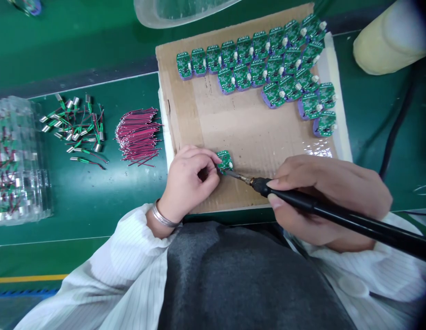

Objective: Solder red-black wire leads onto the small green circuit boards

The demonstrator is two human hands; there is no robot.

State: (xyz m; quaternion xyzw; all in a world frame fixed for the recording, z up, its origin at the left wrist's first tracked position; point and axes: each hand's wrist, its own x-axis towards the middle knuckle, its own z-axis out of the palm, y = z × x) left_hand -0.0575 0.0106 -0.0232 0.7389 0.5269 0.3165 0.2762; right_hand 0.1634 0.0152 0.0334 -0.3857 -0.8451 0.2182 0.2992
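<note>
My left hand [188,178] pinches a small green circuit board [225,160] between thumb and fingers, just above the near edge of a cardboard sheet [247,123]. My right hand [323,197] grips a black soldering iron [312,206] like a pen. Its metal tip [238,176] reaches the underside edge of the held board, and the contact point is partly hidden by my left fingers. Several green circuit boards on purple bases [274,68] stand in close rows across the far part of the cardboard.
On the green bench mat, a bundle of red-and-black wires [137,136] and several small metal cylinders with leads [75,123] lie left of the cardboard. Stacked clear trays [16,160] stand at far left. A pale yellow cylinder [388,39] lies at top right.
</note>
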